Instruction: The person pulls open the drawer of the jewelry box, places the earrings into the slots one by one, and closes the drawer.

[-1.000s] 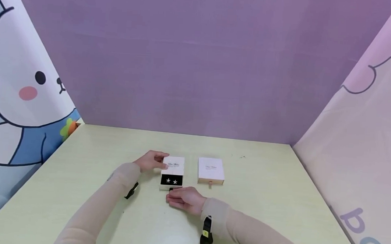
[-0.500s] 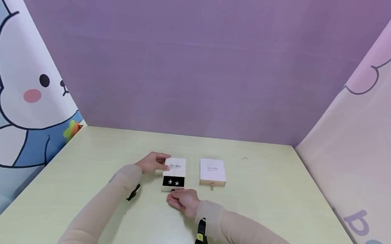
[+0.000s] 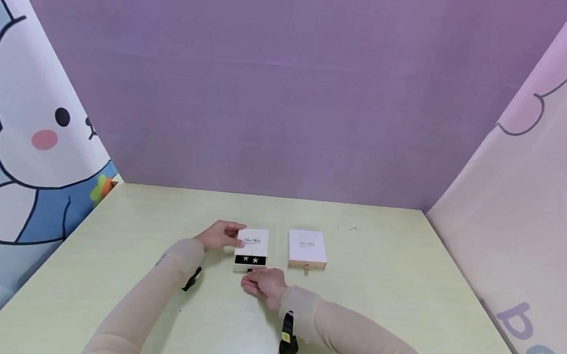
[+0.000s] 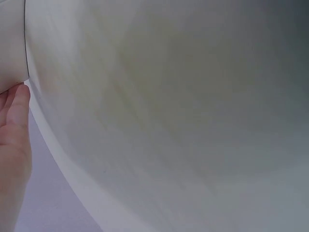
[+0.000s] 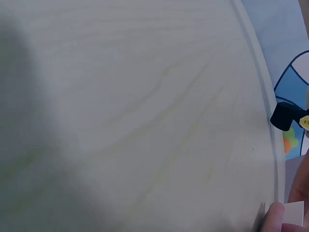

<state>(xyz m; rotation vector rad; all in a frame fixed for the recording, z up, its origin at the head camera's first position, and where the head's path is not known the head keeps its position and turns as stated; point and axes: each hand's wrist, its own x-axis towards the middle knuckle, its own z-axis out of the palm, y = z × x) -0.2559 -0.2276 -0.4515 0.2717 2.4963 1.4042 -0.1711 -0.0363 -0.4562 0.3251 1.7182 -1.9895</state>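
A small white drawer box [image 3: 259,238] with dark lettering lies on the table, its drawer partly out toward me. Two white star-shaped pieces [image 3: 255,260] show on the drawer's black lining [image 3: 238,259]. My left hand [image 3: 221,234] holds the box's outer sleeve at its left side, thumb near the front and fingers toward the back corner; the left wrist view has the fingertips at the box's edge. At the drawer's front, my right hand [image 3: 269,287] touches near the dark pull tab, fingers loosely bent. The right wrist view shows its thumb [image 5: 274,216] against the white box.
To the right stands a second, closed white box [image 3: 307,244] with a pinkish front and a small pull tab [image 3: 306,272]. The pale table [image 3: 378,289] meets a purple backdrop [image 3: 278,91] behind, with printed cloth panels at both sides.
The drawer has slid part of the way into the sleeve, so less black lining shows. My right hand has moved forward with it; the left hand keeps its place on the sleeve.
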